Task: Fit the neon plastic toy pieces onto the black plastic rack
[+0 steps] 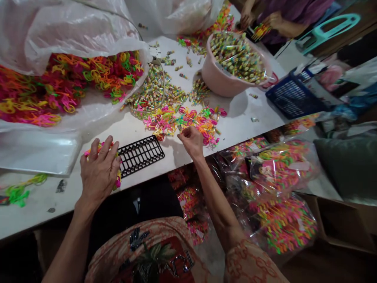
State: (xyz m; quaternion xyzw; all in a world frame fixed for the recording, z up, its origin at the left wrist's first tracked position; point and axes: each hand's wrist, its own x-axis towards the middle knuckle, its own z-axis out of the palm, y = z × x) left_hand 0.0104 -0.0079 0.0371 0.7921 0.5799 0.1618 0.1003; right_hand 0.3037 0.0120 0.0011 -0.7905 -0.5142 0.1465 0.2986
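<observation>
Left hand (99,171) spread over plastic pieces (118,182) at the black rack's end (141,156) on the bench (69,206); right hand (191,141) pinched by a colourful pile (165,121) (holding what, I can't tell). A bag's white label (299,166) is unreadable.

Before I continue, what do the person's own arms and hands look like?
The left hand and right hand are ungloved. The right arm is bare below a peach sleeve with reddish print; the left arm is bare as far as it shows.
</observation>
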